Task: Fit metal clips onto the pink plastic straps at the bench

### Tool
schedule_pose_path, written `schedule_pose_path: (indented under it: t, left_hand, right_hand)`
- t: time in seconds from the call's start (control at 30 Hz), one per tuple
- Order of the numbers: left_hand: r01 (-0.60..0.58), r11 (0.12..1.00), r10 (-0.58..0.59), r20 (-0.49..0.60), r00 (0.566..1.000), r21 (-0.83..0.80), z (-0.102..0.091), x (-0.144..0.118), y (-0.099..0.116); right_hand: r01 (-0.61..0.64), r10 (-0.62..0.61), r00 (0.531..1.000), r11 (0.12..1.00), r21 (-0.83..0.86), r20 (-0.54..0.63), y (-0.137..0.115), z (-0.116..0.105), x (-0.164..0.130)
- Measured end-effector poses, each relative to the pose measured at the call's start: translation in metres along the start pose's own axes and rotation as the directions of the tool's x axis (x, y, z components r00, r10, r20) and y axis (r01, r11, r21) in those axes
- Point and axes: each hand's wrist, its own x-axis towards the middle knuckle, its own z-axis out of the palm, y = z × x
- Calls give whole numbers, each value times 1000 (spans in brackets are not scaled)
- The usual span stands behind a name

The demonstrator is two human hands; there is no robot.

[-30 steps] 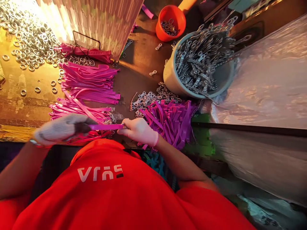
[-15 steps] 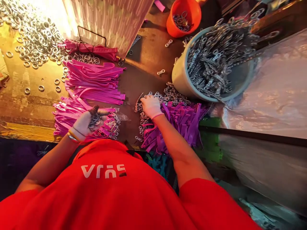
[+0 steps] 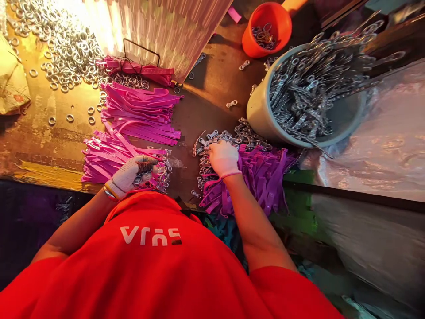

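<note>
My left hand (image 3: 130, 176), in a white glove with dark fingertips, is curled around several small metal rings (image 3: 137, 179). It rests over the near bundle of pink straps (image 3: 104, 155), whose right ends carry metal rings. My right hand (image 3: 224, 158), also gloved, is back up with its fingers bent down at the metal end links (image 3: 212, 135) of a pile of purple straps (image 3: 262, 177). Whatever its fingertips pinch is hidden beneath the hand.
A grey bucket (image 3: 257, 106) full of twisted metal pieces stands at the right, with an orange cup (image 3: 250, 44) behind it. Loose metal rings (image 3: 71, 57) heap at the back left. More pink straps (image 3: 139, 104) lie near a ribbed clear panel (image 3: 166, 31).
The view has shifted, so everything sits further right. My left hand has turned and its fingers have closed more over the rings. My right hand has moved slightly nearer over the purple straps.
</note>
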Motion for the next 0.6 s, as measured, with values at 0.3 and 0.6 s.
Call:
schedule_pose_path:
  t: [0.3, 0.6]
  left_hand:
    - [159, 903, -171, 4, 985, -398, -20, 0, 3]
    - [19, 926, -53, -81, 995, -377, -26, -11, 6]
  right_hand:
    - [255, -236, 965, 731, 633, -115, -63, 20, -33]
    - [486, -479, 861, 675, 555, -171, -180, 6, 31]
